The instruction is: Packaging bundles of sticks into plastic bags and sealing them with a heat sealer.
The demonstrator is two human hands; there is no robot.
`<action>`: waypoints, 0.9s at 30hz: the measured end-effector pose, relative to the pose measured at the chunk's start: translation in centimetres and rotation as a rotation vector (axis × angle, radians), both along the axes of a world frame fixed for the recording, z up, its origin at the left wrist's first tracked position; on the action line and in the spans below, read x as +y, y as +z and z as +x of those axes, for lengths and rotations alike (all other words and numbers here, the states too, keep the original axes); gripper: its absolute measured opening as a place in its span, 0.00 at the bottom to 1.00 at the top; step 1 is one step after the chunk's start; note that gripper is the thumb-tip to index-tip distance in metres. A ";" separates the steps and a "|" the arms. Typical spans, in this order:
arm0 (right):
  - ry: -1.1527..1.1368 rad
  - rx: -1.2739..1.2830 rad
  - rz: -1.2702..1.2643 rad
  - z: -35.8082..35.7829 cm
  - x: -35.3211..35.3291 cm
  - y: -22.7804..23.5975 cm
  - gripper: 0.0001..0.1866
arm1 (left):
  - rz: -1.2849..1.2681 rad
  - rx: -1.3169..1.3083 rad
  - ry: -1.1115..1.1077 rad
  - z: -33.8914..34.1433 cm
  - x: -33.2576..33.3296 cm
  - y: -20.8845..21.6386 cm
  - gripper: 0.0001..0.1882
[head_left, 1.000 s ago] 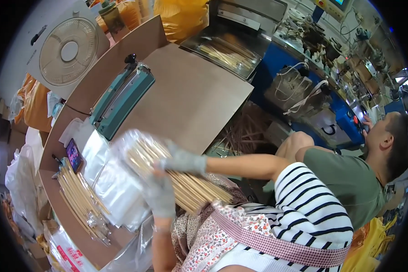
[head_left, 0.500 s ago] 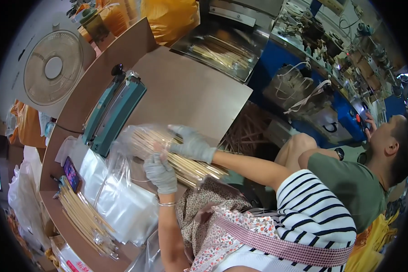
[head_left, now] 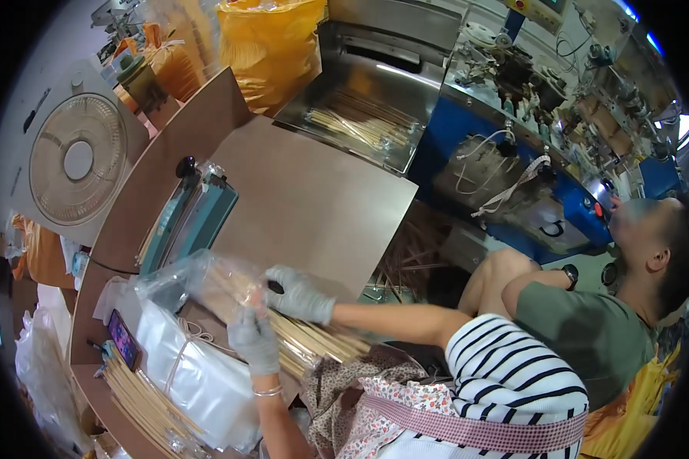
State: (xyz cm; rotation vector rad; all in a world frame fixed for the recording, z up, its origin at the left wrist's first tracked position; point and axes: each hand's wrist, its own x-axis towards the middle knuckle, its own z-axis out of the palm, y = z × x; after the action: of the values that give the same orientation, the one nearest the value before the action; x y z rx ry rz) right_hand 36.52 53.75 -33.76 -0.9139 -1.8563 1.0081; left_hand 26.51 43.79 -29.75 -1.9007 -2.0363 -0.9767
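Note:
A bundle of thin wooden sticks [head_left: 302, 334] lies partly inside a clear plastic bag [head_left: 210, 283], its bare ends sloping toward my lap. My left hand [head_left: 254, 340], in a pale grey glove, closes on the bag and sticks from the near side. On their far side my right hand [head_left: 302, 297], gloved alike, grips the same bundle. The bag's loose end reaches the near end of a teal bar-shaped heat sealer [head_left: 207, 218]. Beside my left hand lies a stack of clear plastic bags [head_left: 195, 382] with a cord loop across it.
More sticks [head_left: 153, 409] and a phone [head_left: 122, 340] lie at the left by the table's raised edge [head_left: 92, 306]. A steel tray [head_left: 406, 157] holding sticks adjoins the brown tabletop [head_left: 306, 199]. A co-worker [head_left: 589, 329] sits at the right by a blue machine [head_left: 559, 222].
Both hands have moved slightly left and nearer with the bundle. The bag's loose end now spreads farther left, past the sealer's near end. The whole view has shifted a little.

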 end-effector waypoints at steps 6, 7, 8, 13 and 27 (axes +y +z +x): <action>0.063 0.194 -0.204 5.7 15.8 6.0 0.08 | -0.012 -0.552 0.347 -1.3 -3.7 -2.8 0.15; -0.179 -0.146 0.324 7.9 21.9 3.2 0.10 | 0.052 -0.621 0.322 -0.8 -3.3 -3.6 0.16; -0.361 -0.333 0.345 8.4 24.5 3.2 0.18 | 0.120 -0.677 0.325 -1.3 -3.4 -4.2 0.17; -0.153 -0.848 -0.014 9.6 34.8 0.2 0.63 | 0.043 -0.694 0.300 -1.4 -4.1 -4.8 0.17; -0.264 -1.168 -0.141 14.6 44.7 -2.5 0.52 | 0.042 -0.586 0.396 -2.0 -4.2 -4.9 0.18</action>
State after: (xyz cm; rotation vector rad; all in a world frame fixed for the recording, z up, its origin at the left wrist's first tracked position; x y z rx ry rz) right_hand 51.12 98.40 -36.28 -2.0569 -2.4521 0.4152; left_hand 24.51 39.61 -34.69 -1.1910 -2.5280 -1.5657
